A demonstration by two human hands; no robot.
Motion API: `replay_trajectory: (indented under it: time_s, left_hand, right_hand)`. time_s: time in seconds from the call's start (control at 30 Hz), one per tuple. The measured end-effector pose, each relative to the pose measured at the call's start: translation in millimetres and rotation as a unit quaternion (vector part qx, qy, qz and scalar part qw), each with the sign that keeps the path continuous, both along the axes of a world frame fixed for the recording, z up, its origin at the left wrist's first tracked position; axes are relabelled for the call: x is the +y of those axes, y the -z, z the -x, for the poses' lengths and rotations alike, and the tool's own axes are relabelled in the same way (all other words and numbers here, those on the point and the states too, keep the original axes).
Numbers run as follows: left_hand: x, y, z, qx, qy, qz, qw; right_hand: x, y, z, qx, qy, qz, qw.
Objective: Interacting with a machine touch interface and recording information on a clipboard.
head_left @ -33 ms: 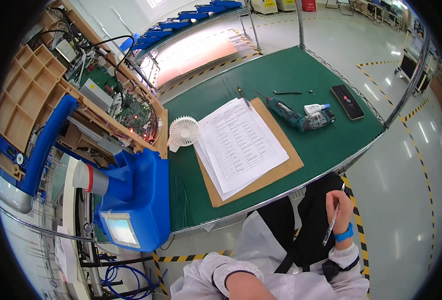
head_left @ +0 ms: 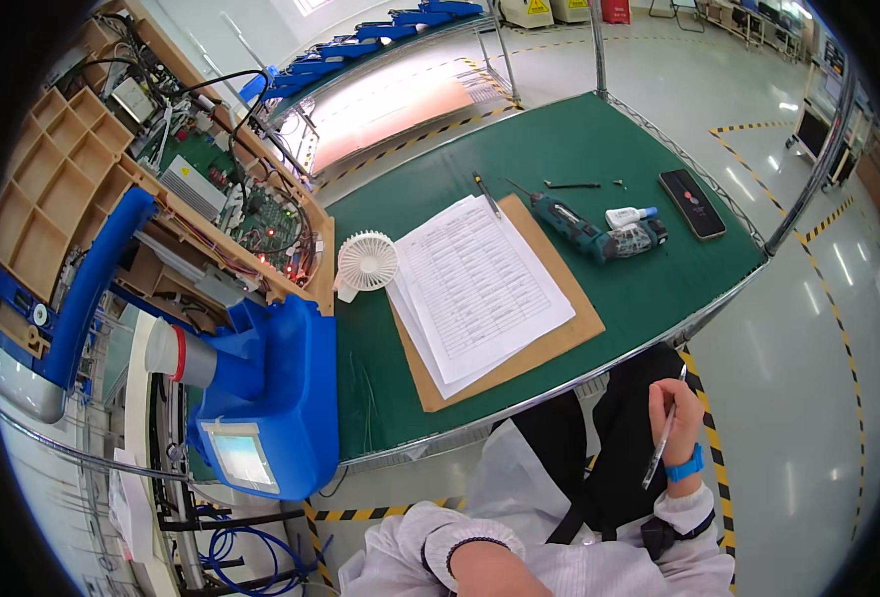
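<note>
My right hand [head_left: 677, 418] is closed around a slim clear pen [head_left: 662, 448], held low over my right thigh, off the table's near edge. A blue watch band circles that wrist. Of my left hand [head_left: 500, 572], only bare skin past the white cuff shows at the lower edge; its fingers are out of the picture. Printed table sheets [head_left: 485, 289] lie stacked on a brown board [head_left: 569, 289] on the green table [head_left: 360, 408]. Another pen [head_left: 486, 192] rests at the top of the sheets. A small white fan [head_left: 367, 262] stands at their left.
Right of the papers lie a teal electric screwdriver [head_left: 574, 227], a small white bottle [head_left: 627, 216] and a phone [head_left: 693, 203]. To the left are a blue device with a lit screen [head_left: 241, 458] and a wooden tray of circuit boards [head_left: 261, 224]. A metal post [head_left: 823, 149] rises at the right corner.
</note>
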State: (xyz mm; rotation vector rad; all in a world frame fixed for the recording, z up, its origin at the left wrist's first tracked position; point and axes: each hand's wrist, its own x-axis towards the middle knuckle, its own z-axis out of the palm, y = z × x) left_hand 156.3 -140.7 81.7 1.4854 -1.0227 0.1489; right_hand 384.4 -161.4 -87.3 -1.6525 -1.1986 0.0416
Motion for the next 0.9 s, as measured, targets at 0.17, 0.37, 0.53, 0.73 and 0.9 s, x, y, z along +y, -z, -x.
replay_trajectory:
  time_s: [0.17,0.37,0.53,0.73,0.9]
  left_hand:
    - [-3,-3,-3,0.002,0.001,0.000,1.000]
    - [-11,-5,-8,0.018,-0.005,-0.011,1.000]
    - [-11,-19,-9,0.053,-0.096,-0.086,0.990]
    - [-43,-10,-25,0.067,-0.016,-0.010,0.998]
    - [-65,-2,-36,0.162,0.050,0.027,0.985]
  right_hand:
    - [0,1,0,0.012,0.000,-0.004,1.000]
    - [0,0,0,0.002,0.001,-0.006,1.000]
    - [-1,1,0,0.002,-0.003,-0.005,1.000]
    - [-2,4,0,0.010,0.005,0.006,1.000]
    - [-1,6,3,-0.001,-0.002,-0.001,1.000]
